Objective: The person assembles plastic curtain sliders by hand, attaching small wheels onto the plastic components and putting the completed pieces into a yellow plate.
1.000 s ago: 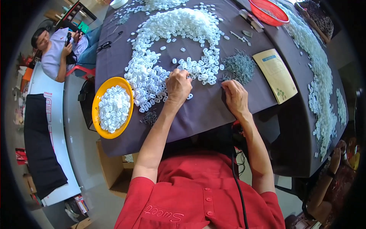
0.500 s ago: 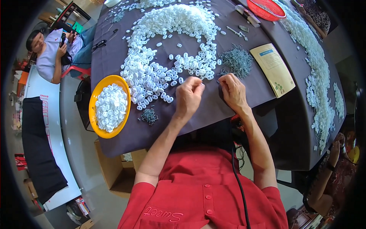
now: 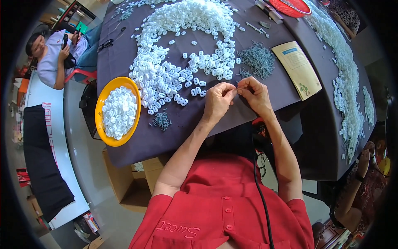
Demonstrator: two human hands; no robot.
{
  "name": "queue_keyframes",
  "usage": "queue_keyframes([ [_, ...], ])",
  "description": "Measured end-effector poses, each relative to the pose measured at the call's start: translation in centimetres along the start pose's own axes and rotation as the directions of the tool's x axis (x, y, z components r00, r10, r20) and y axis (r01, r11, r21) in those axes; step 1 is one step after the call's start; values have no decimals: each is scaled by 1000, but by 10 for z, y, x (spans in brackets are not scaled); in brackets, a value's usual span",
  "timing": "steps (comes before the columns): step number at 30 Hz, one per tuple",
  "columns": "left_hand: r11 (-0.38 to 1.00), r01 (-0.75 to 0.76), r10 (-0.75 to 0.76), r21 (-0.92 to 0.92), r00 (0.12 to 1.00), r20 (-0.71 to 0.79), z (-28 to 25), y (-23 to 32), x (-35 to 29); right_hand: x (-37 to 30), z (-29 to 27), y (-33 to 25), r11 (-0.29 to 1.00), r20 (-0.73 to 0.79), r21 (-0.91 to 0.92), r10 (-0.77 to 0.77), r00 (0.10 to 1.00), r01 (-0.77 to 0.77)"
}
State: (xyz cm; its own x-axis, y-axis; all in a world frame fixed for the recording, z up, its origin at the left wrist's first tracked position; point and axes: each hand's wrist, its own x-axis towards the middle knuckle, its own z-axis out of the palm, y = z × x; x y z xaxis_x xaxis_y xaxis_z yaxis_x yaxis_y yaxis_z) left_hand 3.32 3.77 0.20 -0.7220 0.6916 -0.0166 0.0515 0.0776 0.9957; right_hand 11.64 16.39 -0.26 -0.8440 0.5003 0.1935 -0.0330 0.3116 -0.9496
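Note:
My left hand [image 3: 218, 102] and my right hand [image 3: 255, 96] meet fingertip to fingertip above the table's near edge. Both are closed in a pinch. Whatever sits between the fingers is too small to make out. Just beyond them spreads a heap of small white oval plastic pieces [image 3: 163, 68] with two holes each. A pile of thin grey screw-like pins [image 3: 258, 60] lies beyond my right hand. A smaller pile of the same pins [image 3: 161, 120] rests to the left of my left hand.
At the left edge stands a yellow oval bowl [image 3: 98, 106] full of white pieces. To the right lie a tan paper packet [image 3: 296, 68] and a red basket [image 3: 290, 8]. Another table [image 3: 315, 137] carries more white pieces. A seated person [image 3: 52, 56] is at far left; another person's hand [image 3: 365, 159] shows at right.
My left hand has moved right and slightly nearer to me, closing the gap to my right hand. Their fingertips now come together.

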Motion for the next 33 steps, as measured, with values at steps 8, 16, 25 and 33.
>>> queue_keyframes([
  [8,967,-66,65,248,998,11,0,-7,5,-2,0,-2,994,35,103,31,999,-34],
  [16,938,-107,116,329,993,-8,1,-4,4,-2,4,-6,992,2,98,76,997,-76],
  [25,955,-105,127,277,990,-62,0,-5,4,4,5,-6,998,56,8,54,997,-54],
  [33,966,-111,125,234,991,-45,-1,-6,2,-2,10,-14,997,64,-36,77,995,-74],
])
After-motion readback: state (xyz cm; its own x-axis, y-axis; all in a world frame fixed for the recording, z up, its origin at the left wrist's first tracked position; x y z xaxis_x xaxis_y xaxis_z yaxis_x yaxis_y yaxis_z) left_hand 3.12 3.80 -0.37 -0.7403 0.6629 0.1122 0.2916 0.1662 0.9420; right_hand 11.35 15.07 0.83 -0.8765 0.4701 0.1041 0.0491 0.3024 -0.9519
